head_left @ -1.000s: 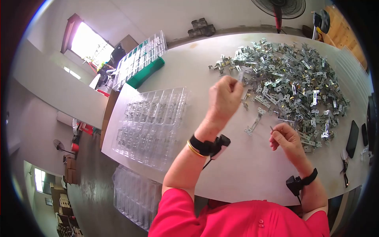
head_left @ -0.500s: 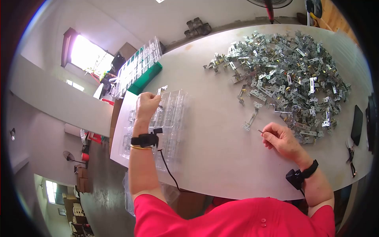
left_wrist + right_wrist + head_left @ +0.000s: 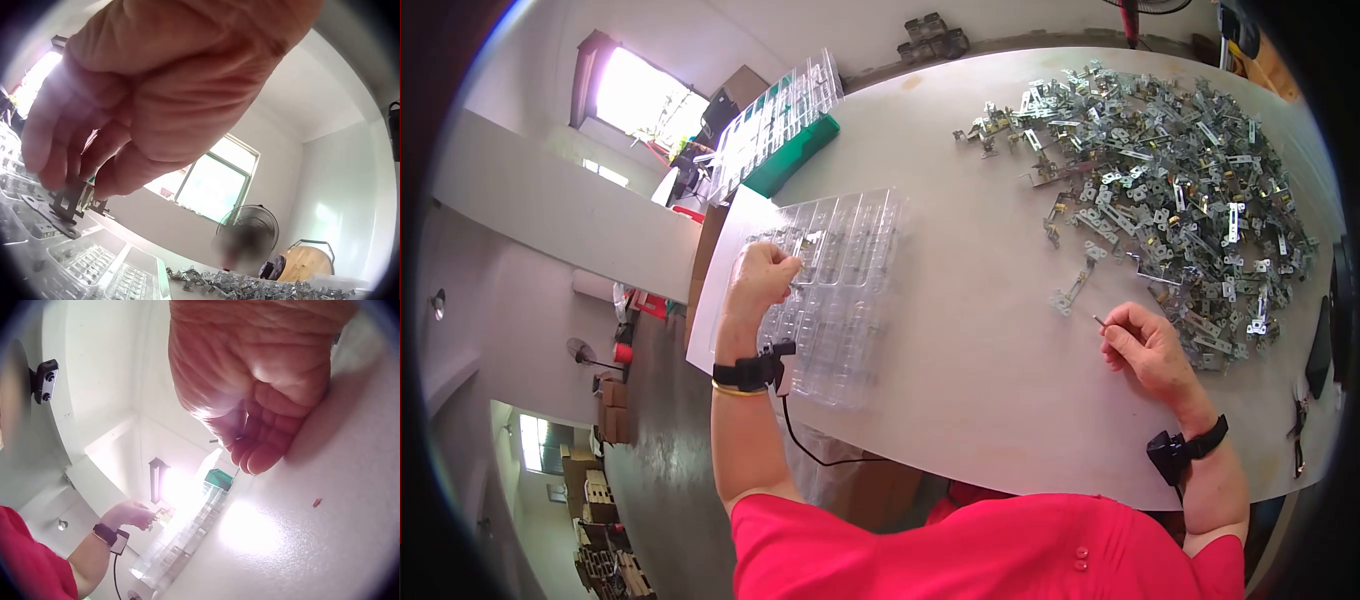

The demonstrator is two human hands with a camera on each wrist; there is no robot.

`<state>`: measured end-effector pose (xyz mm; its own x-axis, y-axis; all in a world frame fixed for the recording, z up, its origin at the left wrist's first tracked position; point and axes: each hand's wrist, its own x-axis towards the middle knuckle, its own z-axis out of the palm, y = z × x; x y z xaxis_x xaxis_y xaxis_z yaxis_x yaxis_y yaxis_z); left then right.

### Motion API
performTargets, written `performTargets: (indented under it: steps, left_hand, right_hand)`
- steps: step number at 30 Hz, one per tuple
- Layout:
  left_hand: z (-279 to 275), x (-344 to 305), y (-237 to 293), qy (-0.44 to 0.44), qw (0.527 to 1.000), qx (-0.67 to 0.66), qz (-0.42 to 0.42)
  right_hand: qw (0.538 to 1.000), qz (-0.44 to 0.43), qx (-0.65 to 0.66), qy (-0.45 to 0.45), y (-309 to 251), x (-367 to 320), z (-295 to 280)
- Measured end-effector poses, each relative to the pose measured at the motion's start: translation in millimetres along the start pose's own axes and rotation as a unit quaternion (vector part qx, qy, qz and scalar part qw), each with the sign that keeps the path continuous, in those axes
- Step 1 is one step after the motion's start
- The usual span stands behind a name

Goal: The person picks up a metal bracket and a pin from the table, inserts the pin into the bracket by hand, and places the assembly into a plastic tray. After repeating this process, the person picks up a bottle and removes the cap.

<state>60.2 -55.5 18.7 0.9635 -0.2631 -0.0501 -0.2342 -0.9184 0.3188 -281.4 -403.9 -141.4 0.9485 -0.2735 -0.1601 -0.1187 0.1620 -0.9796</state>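
Note:
My left hand (image 3: pixel 760 285) is over the clear plastic tray (image 3: pixel 840 340) on the left of the table. Its fingertips pinch a small metal bracket (image 3: pixel 53 215), which hangs close over the tray's compartments in the left wrist view. Several compartments hold similar metal brackets. Near the front of the pile, my right hand (image 3: pixel 1145 345) pinches a short thin metal rod (image 3: pixel 1099 320) between thumb and curled fingers, its tip poking out. A large heap of metal brackets (image 3: pixel 1170 190) covers the table's right side. One loose bracket (image 3: pixel 1075 285) lies apart from the heap, near the right hand.
A green box (image 3: pixel 795 155) with clear trays on it stands at the back left. On the right edge lie a dark phone-like slab (image 3: pixel 1318 350) and a pliers-like tool (image 3: pixel 1300 430). A tiny red scrap (image 3: pixel 317 502) lies on the table by the right hand.
My left hand has carried the bracket from the heap leftward, then lowered it over the clear tray. The right hand has stayed near the heap, still pinching the rod.

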Motion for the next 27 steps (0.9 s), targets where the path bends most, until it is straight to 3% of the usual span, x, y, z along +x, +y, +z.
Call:
performTargets:
  steps: [6,12,27]
  left_hand:
    - [0.1,-50.1,-7.3,0.005,1.000,-0.003,0.017]
    - [14.2,-67.1,-26.9,-0.028,0.998,0.033,-0.044]
    - [28.5,-83.8,-21.2,-0.022,0.993,0.114,0.035]
  right_hand:
    - [1.000,0.001,0.002,0.002,-1.4,-1.1,0.8]
    - [1.000,-0.005,-0.005,0.000,-1.3,-1.1,0.9]
    - [1.000,-0.008,-0.020,0.003,-1.0,-1.7,0.9]
